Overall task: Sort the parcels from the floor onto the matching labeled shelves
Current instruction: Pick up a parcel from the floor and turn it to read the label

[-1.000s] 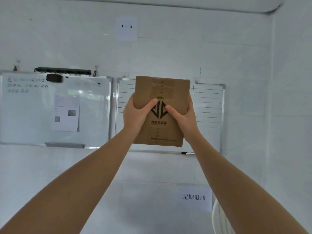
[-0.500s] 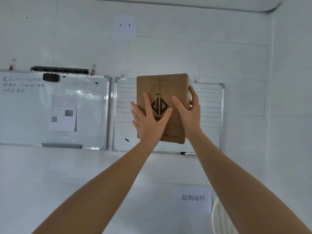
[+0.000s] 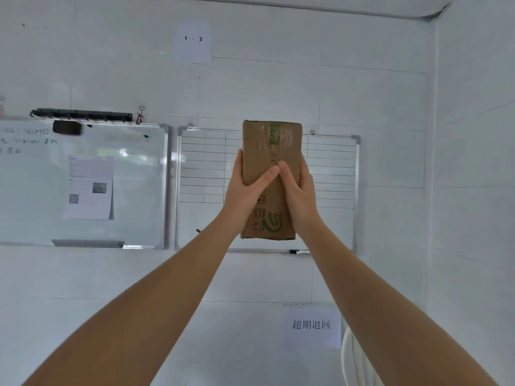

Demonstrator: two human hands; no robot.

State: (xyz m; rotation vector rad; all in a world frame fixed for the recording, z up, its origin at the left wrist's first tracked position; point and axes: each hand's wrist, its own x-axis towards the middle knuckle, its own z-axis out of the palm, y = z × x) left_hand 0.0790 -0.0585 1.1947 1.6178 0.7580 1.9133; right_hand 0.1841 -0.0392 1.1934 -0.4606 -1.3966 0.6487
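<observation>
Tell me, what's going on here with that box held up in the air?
A person is holding a brown cardboard parcel upright at arm's length with both hands, the left hand and right hand pressed on either side, thumbs meeting on the near face. It is raised in front of a ruled whiteboard on a white wall, below a paper sign reading "1 - 3". No shelf is in view, so the parcel is not yet placed.
</observation>
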